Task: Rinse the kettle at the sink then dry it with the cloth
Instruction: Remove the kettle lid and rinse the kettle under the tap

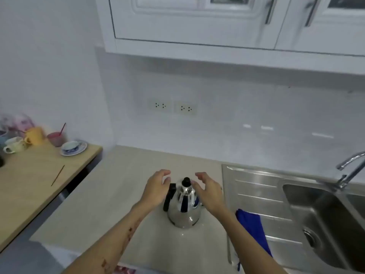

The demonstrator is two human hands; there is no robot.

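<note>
Task barely begun, by the look of it: shiny kettle (184,206) upright on the pale counter (110,204), left of the sink (308,210), not yet rinsed. Blue cloth (253,229) lying untouched on the drainboard, just right of the kettle. Left hand (156,187) and right hand (207,191) spread open either side of the kettle's top, close, gripping nothing.
</note>
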